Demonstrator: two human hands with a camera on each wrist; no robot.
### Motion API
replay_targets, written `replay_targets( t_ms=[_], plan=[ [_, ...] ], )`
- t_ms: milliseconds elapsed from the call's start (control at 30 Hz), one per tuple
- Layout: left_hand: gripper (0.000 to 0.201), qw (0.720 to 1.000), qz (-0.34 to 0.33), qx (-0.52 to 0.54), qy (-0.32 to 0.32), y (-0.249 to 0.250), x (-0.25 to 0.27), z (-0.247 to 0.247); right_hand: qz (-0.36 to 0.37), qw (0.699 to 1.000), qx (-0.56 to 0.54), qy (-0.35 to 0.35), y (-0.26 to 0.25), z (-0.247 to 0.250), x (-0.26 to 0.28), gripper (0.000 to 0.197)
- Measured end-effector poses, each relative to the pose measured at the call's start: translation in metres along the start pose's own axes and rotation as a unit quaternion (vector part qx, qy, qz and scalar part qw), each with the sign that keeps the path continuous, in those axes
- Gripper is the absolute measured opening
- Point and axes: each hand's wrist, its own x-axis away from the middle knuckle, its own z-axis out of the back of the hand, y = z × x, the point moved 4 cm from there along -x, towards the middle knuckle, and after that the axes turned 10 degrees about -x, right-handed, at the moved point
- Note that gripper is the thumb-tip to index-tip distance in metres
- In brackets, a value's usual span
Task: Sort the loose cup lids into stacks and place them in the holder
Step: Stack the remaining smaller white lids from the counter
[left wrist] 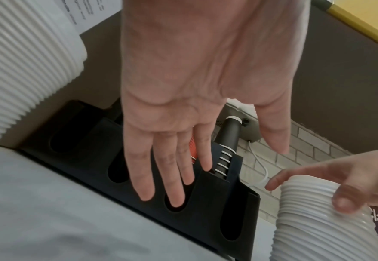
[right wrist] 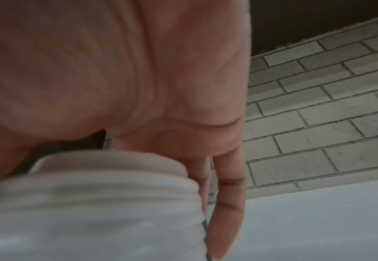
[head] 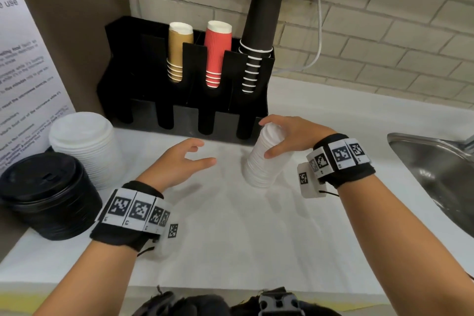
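Observation:
My right hand (head: 277, 136) grips the top of a tall stack of small white lids (head: 264, 161), which leans slightly and stands just in front of the right end of the black holder (head: 143, 100). In the left wrist view that small white lid stack (left wrist: 313, 220) shows at the lower right with the right hand's fingers (left wrist: 344, 201) around it. My left hand (head: 189, 159) hovers open and holds nothing, left of the stack; its fingers (left wrist: 165, 176) are straight. In the right wrist view the lid stack (right wrist: 94, 203) fills the lower left under my palm.
A stack of larger white lids (head: 84, 141) and a stack of black lids (head: 46, 195) stand at the left. The holder carries gold cups (head: 178, 51), red cups (head: 216, 51) and black cups (head: 261, 31). A steel sink (head: 436, 169) lies at the right.

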Motion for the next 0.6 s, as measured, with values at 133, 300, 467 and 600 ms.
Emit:
replay_targets(
  t_ms=[133, 300, 467, 600],
  plan=[
    [0.055, 1.000, -0.002, 0.010, 0.011, -0.002, 0.002, 0.005, -0.004, 1.000, -0.017, 0.013, 0.002, 0.005, 0.000, 0.077],
    [0.051, 0.994, -0.068, 0.077, 0.041, 0.018, 0.010, 0.011, 0.075, 0.993, -0.041, 0.084, -0.023, 0.025, 0.013, 0.076],
    [0.079, 0.950, -0.120, 0.286, -0.048, 0.042, 0.016, 0.003, 0.247, 0.958, -0.137, 0.038, -0.093, 0.006, 0.027, 0.070],
    [0.083, 0.887, -0.129, 0.435, -0.085, 0.043, 0.017, 0.000, 0.283, 0.943, -0.173, 0.021, -0.124, -0.018, 0.022, 0.064]
  ],
)
